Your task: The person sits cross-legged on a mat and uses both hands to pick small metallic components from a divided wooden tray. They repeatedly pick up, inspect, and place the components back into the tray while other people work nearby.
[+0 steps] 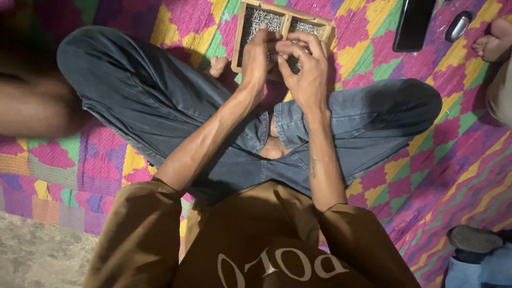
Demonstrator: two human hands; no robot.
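Note:
I sit cross-legged in grey trousers on a bright patchwork mat. A small wooden tray (240, 32) with two compartments lies in front of my shins, filled with several small silvery metal pieces (261, 18). My left hand (258, 56) rests over the tray's near edge, fingers curled on the pieces. My right hand (305, 66) is next to it, fingertips pinching small silvery pieces over the right compartment. A ring shows on one right finger. What lies under the palms is hidden.
A black phone (413, 24) and a small grey oval device (457, 25) lie at the top right of the mat (373, 48). Another person's foot (493, 42) sits at the right edge, a blurred limb (37, 106) at the left, and a dark shoe (472, 240) bottom right.

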